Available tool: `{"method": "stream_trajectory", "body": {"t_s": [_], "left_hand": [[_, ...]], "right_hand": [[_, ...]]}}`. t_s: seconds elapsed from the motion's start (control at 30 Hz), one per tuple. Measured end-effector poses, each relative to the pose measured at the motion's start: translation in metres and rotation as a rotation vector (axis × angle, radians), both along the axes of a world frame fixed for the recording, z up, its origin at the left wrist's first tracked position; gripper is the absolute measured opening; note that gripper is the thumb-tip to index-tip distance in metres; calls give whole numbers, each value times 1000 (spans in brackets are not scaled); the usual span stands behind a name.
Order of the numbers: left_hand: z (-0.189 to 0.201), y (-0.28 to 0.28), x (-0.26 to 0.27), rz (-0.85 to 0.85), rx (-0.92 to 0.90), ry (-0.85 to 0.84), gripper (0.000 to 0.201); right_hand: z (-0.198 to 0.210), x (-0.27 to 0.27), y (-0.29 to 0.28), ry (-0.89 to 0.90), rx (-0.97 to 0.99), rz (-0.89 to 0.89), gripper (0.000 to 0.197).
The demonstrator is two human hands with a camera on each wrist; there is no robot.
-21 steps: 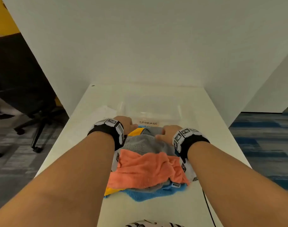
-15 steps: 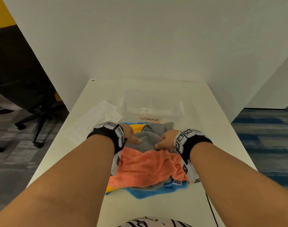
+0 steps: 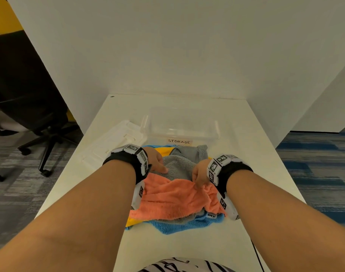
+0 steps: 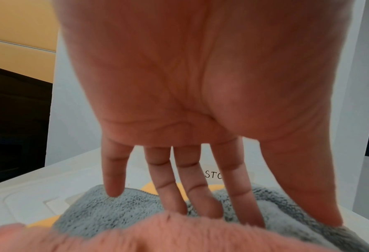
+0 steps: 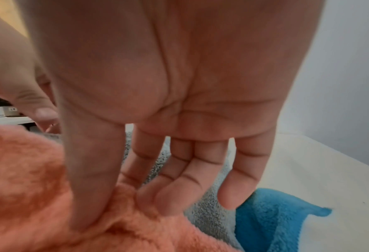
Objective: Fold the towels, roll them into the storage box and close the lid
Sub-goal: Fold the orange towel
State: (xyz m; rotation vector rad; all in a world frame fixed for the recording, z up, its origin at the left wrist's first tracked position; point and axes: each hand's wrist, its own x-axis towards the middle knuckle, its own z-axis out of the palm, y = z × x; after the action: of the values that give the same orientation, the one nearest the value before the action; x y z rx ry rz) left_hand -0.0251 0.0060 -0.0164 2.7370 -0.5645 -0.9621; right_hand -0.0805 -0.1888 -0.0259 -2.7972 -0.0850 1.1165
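A pile of towels lies on the white table (image 3: 187, 250) in front of the clear storage box (image 3: 179, 124): an orange towel (image 3: 173, 199) on top, then grey (image 3: 177, 165), yellow (image 3: 163, 151) and blue (image 3: 179, 226). My left hand (image 3: 158, 161) rests with straight fingers (image 4: 174, 196) on the grey towel (image 4: 105, 209), just beyond the orange towel's (image 4: 157, 235) far edge. My right hand (image 3: 199, 175) pinches a fold of the orange towel (image 5: 28, 179) between thumb and fingers (image 5: 168, 196) at its far right corner. The box stands open, and nothing shows inside it.
The box's white lid (image 3: 112, 142) lies flat on the table, left of the box. White partition walls (image 3: 167, 55) close off the back and right. A black office chair (image 3: 30, 95) stands on the floor to the left.
Both hands have drawn back from the pile's far edge by the box to the orange towel's far edge. The right hand has taken a pinch of the orange towel.
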Motion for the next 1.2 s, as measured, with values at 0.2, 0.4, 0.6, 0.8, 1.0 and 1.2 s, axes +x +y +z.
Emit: {"method": "stream_trajectory", "body": {"t_s": [0.2, 0.4, 0.6, 0.8, 1.0, 1.2], "left_hand": [[9, 1, -11, 0, -85, -29, 43], [15, -4, -11, -34, -129, -2, 30], [35, -6, -9, 176, -280, -269, 24], [62, -5, -2, 409, -575, -537, 24], [94, -3, 0, 524, -761, -688, 24], [137, -2, 1, 460, -799, -836, 17]], "right_hand": [[21, -5, 8, -186, -4, -52, 19], [31, 1, 0, -469, 241, -296, 16], [53, 2, -6, -617, 363, -370, 19], [78, 2, -9, -596, 142, -246, 26], [113, 0, -23, -895, 212, -629, 14], [151, -8, -31, -1296, 380, -742, 6]]}}
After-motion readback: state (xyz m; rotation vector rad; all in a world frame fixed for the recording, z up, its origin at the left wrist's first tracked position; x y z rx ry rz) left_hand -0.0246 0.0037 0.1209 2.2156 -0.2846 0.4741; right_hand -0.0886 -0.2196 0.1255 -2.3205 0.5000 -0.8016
